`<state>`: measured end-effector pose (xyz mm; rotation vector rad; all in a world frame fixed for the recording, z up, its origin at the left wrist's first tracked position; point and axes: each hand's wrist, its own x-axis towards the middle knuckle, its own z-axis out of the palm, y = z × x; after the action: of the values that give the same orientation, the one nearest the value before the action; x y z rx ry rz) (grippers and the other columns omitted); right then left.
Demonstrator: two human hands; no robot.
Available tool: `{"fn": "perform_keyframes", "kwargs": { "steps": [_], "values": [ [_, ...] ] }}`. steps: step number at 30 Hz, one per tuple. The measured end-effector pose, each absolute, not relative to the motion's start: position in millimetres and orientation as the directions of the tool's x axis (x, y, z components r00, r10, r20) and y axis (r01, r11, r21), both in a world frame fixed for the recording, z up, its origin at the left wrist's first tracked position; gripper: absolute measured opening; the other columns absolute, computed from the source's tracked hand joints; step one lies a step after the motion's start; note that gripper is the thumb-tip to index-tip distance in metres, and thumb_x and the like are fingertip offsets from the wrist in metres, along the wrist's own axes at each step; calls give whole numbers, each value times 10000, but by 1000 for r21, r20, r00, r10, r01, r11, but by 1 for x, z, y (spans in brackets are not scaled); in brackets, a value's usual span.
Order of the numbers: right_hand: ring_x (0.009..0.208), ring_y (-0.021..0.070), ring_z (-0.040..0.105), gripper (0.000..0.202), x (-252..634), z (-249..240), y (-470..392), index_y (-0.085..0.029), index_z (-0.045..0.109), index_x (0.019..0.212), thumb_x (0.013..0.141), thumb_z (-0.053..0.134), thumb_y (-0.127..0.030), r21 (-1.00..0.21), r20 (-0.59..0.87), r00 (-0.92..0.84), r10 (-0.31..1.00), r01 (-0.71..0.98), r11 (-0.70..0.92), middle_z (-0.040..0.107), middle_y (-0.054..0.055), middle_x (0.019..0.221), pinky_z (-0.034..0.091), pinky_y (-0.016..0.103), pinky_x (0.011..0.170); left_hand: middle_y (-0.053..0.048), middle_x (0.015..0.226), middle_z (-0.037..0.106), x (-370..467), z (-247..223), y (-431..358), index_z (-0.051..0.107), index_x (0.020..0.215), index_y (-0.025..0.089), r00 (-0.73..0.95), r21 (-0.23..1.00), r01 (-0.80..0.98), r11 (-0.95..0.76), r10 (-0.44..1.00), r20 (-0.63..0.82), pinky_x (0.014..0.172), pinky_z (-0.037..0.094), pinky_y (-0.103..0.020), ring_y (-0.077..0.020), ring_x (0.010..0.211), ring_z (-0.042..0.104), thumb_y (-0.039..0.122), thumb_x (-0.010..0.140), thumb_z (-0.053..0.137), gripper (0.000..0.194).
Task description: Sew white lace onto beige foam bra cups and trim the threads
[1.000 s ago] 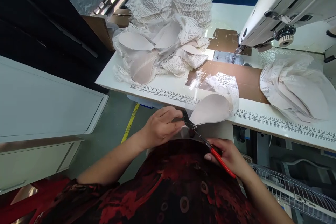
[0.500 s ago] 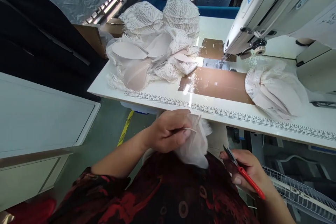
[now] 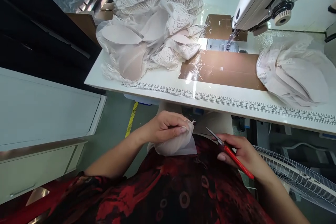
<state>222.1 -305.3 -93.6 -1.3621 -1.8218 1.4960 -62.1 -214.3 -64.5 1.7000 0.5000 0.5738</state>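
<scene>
Below the table's front edge, my left hand pinches a pale bra cup piece of sheer fabric, which hangs over my lap. A short thread end sticks out by the thumb. My right hand is wrapped round red-handled scissors, their dark blades pointing up and left toward the fabric, apart from it. Whether the blades are parted is hard to see. On the table, a loose heap of lace and cup pieces lies to the left, and a stack of similar cup pieces to the right.
A sewing machine stands over the table at the upper right, its needle above a metal plate. A printed ruler runs along the front edge of the white table. A wire rack is at the lower right, a white cabinet at left.
My left hand has shifted slightly, and the cup piece now lies flatter beneath it. The scissors have moved left and up, closer to the fabric. My view has tilted downward.
</scene>
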Motion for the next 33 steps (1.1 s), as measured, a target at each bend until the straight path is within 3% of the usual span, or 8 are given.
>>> {"fn": "perform_keyframes", "kwargs": {
  "steps": [7, 19, 33],
  "values": [
    [844, 206, 620, 306, 207, -85, -299, -182, 670, 979, 841, 648, -453, -921, -305, -519, 799, 375, -108, 689, 26, 897, 471, 245, 752, -151, 966, 723, -58, -74, -215, 723, 998, 108, 801, 977, -30, -209, 580, 149, 811, 547, -258, -192, 893, 693, 181, 922, 551, 202],
    [821, 150, 599, 286, 193, -79, -284, -251, 625, 1065, 813, 708, -359, -916, -239, -562, 792, 401, 8, 666, -20, 946, 425, 209, 731, -143, 970, 729, -59, -79, -221, 726, 1041, 125, 804, 975, -64, -212, 568, 176, 802, 546, -243, -190, 909, 697, 105, 882, 588, 211],
    [671, 107, 527, 129, 194, -87, -289, -205, 628, 908, 840, 689, -297, -937, -177, -546, 819, 348, 30, 606, -31, 766, 382, 176, 624, -142, 915, 728, -57, -75, -220, 725, 1020, 113, 814, 968, -24, -249, 557, 164, 750, 541, -226, -175, 839, 699, 146, 900, 568, 200]
  ]
}}
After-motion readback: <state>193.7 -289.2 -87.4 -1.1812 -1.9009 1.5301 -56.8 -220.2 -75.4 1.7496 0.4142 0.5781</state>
